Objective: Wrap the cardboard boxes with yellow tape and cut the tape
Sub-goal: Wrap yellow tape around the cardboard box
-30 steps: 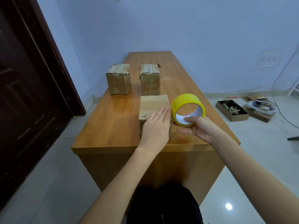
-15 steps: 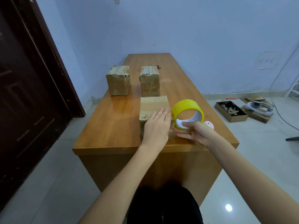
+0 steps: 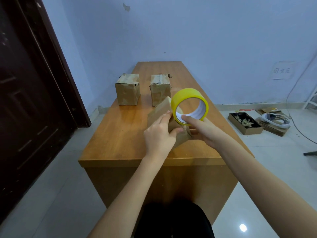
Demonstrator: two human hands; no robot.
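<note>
A small cardboard box [image 3: 158, 112] is tilted up on its near edge above the wooden table [image 3: 120, 134]. My left hand [image 3: 159, 134] grips it, fingers over the top and thumb on the near face. The yellow tape roll [image 3: 189, 98] is held against the box's right side by my right hand [image 3: 204, 129], with a finger hooked through the white core. A pale strip of tape seems to run from the roll onto the box. Two more cardboard boxes, one at the left [image 3: 127, 89] and one at the right [image 3: 160, 88], stand upright farther back on the table.
A dark wooden door [image 3: 25, 100] is at the left. On the tiled floor to the right lie an open box of scraps [image 3: 244, 122], flattened cardboard with a white device [image 3: 274, 118] and a cable. The table's near edge is just in front of me.
The near box has been tipped up from lying flat; my left hand went from resting flat on it to gripping it. The tape roll rose and moved in against the box.
</note>
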